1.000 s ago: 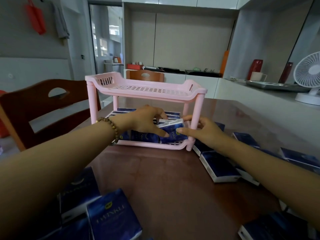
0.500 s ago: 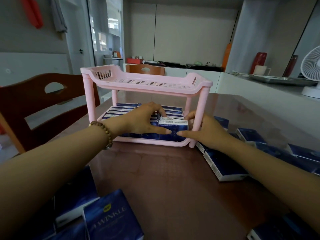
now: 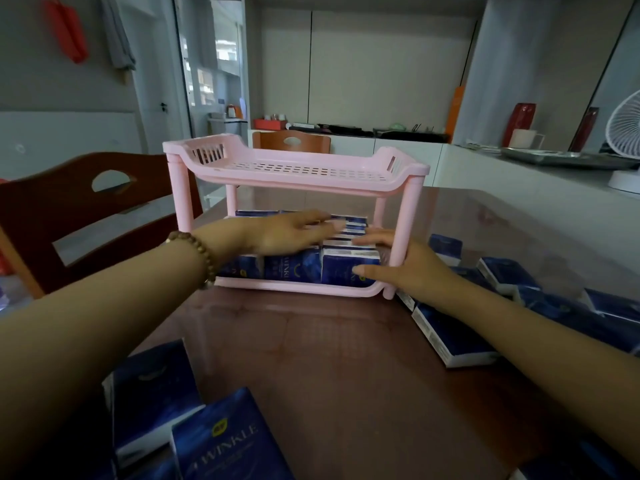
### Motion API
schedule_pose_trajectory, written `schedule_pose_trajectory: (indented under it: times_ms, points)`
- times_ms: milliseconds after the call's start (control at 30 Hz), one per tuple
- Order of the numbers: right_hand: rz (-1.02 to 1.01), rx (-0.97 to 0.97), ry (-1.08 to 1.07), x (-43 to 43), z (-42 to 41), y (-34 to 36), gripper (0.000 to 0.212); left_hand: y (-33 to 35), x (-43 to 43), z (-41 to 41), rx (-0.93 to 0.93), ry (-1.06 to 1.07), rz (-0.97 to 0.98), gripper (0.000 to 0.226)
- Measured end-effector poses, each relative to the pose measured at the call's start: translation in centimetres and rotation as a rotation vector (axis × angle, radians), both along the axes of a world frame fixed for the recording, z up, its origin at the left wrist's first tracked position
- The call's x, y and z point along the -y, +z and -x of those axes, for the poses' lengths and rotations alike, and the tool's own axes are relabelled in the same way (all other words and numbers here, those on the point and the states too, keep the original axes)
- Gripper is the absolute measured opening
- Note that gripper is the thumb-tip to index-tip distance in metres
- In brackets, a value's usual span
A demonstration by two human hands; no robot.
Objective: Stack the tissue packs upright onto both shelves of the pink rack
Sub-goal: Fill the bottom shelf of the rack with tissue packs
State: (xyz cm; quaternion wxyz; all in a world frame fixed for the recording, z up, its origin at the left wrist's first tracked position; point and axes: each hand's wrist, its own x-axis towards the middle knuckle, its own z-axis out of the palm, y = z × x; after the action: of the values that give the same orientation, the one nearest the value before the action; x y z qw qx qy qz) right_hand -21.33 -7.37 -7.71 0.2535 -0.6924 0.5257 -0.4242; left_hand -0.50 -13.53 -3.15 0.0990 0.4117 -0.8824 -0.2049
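Observation:
A pink two-shelf rack stands on the brown table. Its lower shelf holds several dark blue tissue packs standing upright in rows; the top shelf holds nothing. My left hand lies flat across the tops of the packs, fingers stretched to the right. My right hand reaches in past the front right post; its thumb touches the face of the rightmost front pack and its fingers rest on that pack's top. Neither hand grips a pack.
Loose tissue packs lie flat on the table to the right of the rack and close to me at the lower left. A wooden chair stands on the left. A counter with a white fan runs along the right.
The rightmost front pack went from tilted between both hands to standing upright on the lower shelf. My left hand has flattened onto the pack tops and my right hand rests against the pack.

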Motion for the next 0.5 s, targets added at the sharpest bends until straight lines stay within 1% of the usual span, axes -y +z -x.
schedule_pose_trajectory:
  times_ms: [33, 67, 133, 233, 300, 367, 433, 500]
  points:
    - [-0.011, 0.039, 0.017, 0.0, 0.0, 0.0, 0.047, 0.5, 0.4, 0.5, -0.069, 0.023, -0.003, 0.063]
    - [-0.020, 0.081, 0.030, 0.0, 0.0, -0.1, 0.053, 0.8, 1.1, 1.1, -0.099, 0.042, 0.030, 0.060]
    - [-0.018, 0.120, 0.040, 0.0, 0.0, -0.3, 0.057, 0.9, 2.2, 2.4, -0.059, 0.044, 0.094, 0.059]
    - [-0.013, 0.143, 0.036, 0.2, 0.1, -0.6, 0.057, 0.2, 4.2, 3.7, 0.002, 0.065, 0.085, 0.065]
    - [-0.002, 0.138, 0.024, 0.3, 0.2, -0.8, 0.056, -0.2, 4.9, 4.2, 0.024, 0.097, 0.021, 0.063]
    - [0.003, 0.114, 0.006, 0.4, 0.2, -0.9, 0.056, -0.4, 5.2, 4.4, 0.077, 0.158, -0.001, 0.064]
    - [0.008, 0.095, -0.016, 0.5, 0.1, -0.9, 0.054, -0.4, 4.8, 4.1, 0.153, 0.181, 0.066, 0.062]
    - [0.015, 0.073, -0.037, 0.5, 0.1, -1.0, 0.052, -0.5, 4.5, 3.8, 0.177, 0.160, 0.111, 0.058]
